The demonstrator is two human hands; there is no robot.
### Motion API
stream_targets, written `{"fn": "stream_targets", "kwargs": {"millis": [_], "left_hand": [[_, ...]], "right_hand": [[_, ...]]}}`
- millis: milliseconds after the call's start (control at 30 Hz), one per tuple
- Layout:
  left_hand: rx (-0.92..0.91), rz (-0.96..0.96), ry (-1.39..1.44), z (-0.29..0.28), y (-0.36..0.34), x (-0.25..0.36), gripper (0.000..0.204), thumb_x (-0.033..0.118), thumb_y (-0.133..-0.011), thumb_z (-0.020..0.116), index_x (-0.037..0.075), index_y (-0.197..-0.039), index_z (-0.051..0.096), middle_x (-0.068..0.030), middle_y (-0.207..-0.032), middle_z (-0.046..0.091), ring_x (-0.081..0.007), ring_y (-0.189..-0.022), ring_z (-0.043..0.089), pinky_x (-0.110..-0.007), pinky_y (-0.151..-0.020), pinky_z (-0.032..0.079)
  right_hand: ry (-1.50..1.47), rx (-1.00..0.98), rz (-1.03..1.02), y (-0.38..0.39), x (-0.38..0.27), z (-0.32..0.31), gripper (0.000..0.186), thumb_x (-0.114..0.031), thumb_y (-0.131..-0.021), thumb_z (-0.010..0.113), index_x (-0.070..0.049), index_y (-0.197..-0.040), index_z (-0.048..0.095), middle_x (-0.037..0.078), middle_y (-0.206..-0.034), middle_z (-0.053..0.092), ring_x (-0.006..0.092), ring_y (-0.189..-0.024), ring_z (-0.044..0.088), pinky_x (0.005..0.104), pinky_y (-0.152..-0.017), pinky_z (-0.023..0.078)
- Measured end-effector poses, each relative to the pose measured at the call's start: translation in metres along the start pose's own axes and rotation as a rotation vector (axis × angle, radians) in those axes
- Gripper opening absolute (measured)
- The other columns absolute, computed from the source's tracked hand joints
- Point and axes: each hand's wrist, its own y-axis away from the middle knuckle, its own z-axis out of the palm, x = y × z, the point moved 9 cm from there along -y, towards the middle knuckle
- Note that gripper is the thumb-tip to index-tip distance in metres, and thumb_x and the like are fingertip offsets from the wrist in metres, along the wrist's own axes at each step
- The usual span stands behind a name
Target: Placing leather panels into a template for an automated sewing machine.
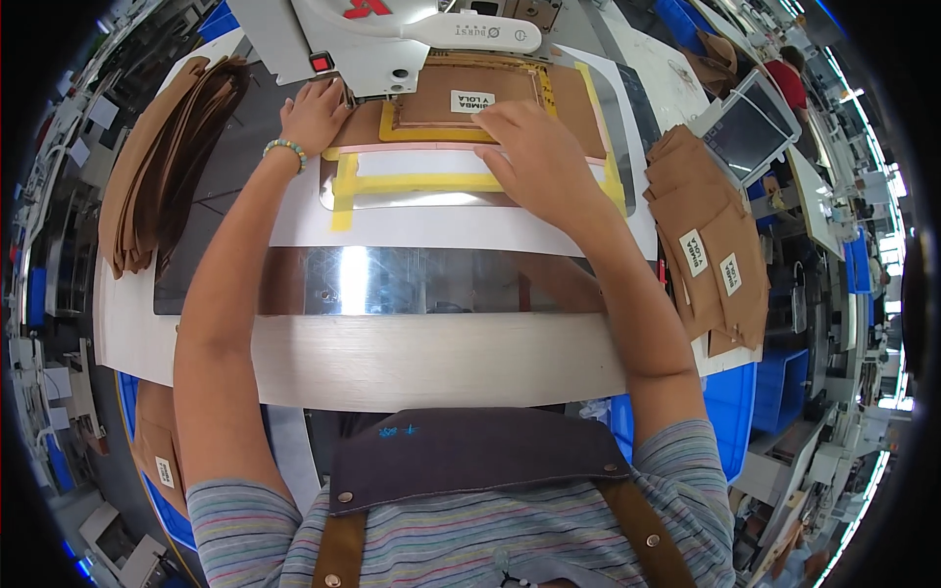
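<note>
A brown leather piece (441, 106) with a small white label lies under a clear template (412, 186) edged in yellow tape, beneath the white sewing machine head (382, 44). My left hand (314, 113) rests flat on the left end of the brown piece, next to the machine's head; a beaded bracelet is on its wrist. My right hand (539, 157) presses flat on the template and the brown piece's front edge, fingers together and pointing left. Neither hand grips anything.
A stack of brown leather pieces (162, 162) lies at the left of the table. More labelled brown pieces (716, 255) are piled at the right, beside a tilted grey screen (750, 132). A shiny metal plate (412, 279) spans the table's front. Blue bins (735, 402) stand below.
</note>
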Motion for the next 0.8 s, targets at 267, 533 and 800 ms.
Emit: {"fn": "stream_targets", "kwargs": {"millis": [267,533,800], "left_hand": [[0.303,-0.038,0.241,-0.021,0.009,0.043,0.040,0.031,-0.092,0.075,0.008,-0.125,0.070,-0.0159,-0.133,0.067,-0.0376,-0.129,0.060,-0.057,-0.107,0.047],[0.400,-0.056,0.338,-0.023,-0.003,0.017,0.016,0.016,-0.093,0.066,0.005,-0.101,0.072,-0.0229,-0.096,0.073,-0.0461,-0.095,0.069,-0.056,-0.087,0.054],[0.911,-0.073,0.547,-0.153,0.103,-0.092,0.011,0.002,-0.093,0.067,0.004,-0.102,0.072,-0.0108,-0.090,0.074,-0.0177,-0.081,0.070,-0.033,-0.081,0.056]], "right_hand": [[-0.044,-0.039,0.000,0.010,0.015,0.029,0.028,-0.022,-0.090,0.078,-0.003,-0.109,0.075,0.011,-0.109,0.068,0.0312,-0.110,0.062,0.0462,-0.097,0.050],[-0.125,-0.049,0.098,0.008,0.019,0.041,0.019,-0.020,-0.090,0.076,-0.003,-0.097,0.073,0.012,-0.104,0.067,0.0335,-0.108,0.063,0.0456,-0.095,0.051],[-0.105,0.129,-0.062,0.008,0.004,0.042,0.011,-0.013,-0.092,0.069,-0.003,-0.093,0.066,0.016,-0.097,0.064,0.0379,-0.101,0.063,0.0501,-0.090,0.051]]}}
